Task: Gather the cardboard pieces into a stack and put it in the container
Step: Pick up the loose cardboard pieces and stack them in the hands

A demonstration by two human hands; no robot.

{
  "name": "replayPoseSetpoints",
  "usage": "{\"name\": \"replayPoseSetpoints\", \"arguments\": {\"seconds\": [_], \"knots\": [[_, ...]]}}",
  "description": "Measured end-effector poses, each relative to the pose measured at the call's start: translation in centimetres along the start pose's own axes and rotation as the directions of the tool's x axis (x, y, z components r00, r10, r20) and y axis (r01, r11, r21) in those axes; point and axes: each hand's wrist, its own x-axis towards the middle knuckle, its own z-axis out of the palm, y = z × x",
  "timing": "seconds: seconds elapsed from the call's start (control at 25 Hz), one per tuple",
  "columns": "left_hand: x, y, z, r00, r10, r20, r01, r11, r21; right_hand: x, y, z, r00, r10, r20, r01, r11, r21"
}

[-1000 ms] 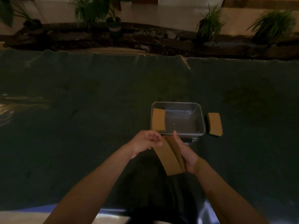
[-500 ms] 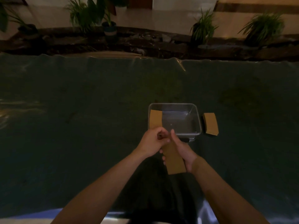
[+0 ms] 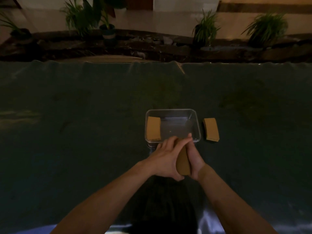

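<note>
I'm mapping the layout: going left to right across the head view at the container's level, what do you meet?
Tan cardboard stack inside the container → bare floor of the clear plastic container → tan cardboard stack on the dark cloth.

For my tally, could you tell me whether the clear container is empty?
Not empty: one tan cardboard stack lies inside the clear plastic container, at its left.

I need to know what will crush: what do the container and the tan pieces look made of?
Container: probably clear, glossy plastic; the dark cloth shows through its walls. Tan pieces, in the hands and beside the container: matte brown cardboard by the look, flat with layered edges.
</note>
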Motion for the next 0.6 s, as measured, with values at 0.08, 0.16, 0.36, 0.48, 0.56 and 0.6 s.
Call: {"name": "replayPoseSetpoints", "arguments": {"seconds": [0.08, 0.16, 0.36, 0.48, 0.56, 0.6], "knots": [[1.4, 1.6, 0.2, 1.0, 0.021, 0.002, -0.021, 0.999, 0.046, 0.2, -1.0, -1.8, 1.0, -0.004, -0.02, 0.004, 1.0, 0.001], [2.9, 3.3, 0.3, 0.999, 0.049, 0.008, -0.049, 0.995, 0.09, 0.3, -2.2, -3.4, 0.997, -0.007, -0.079, 0.003, 0.999, -0.045], [8.5, 7.4, 1.3, 0.998, 0.061, 0.035, -0.065, 0.989, 0.133, 0.1, -5.9, -8.4, 0.991, 0.021, -0.13, -0.025, 0.999, -0.029], [12.3, 9.7, 2.1, 0.996, 0.079, 0.051, -0.086, 0.981, 0.172, -0.2, -8.1, -12.3, 0.997, 0.05, -0.055, -0.047, 0.997, 0.057], [15.2, 11.1, 2.3, 0.998, 0.059, 0.035, -0.065, 0.976, 0.21, -0.7, -10.2, -15.2, 1.0, 0.0, -0.001, 0.0, 1.0, -0.001], [16.4, 11.4, 2.2, 0.999, 0.037, 0.024, -0.042, 0.971, 0.237, -0.7, -11.2, -16.5, 0.999, -0.034, 0.001, 0.034, 0.997, -0.068]]}}
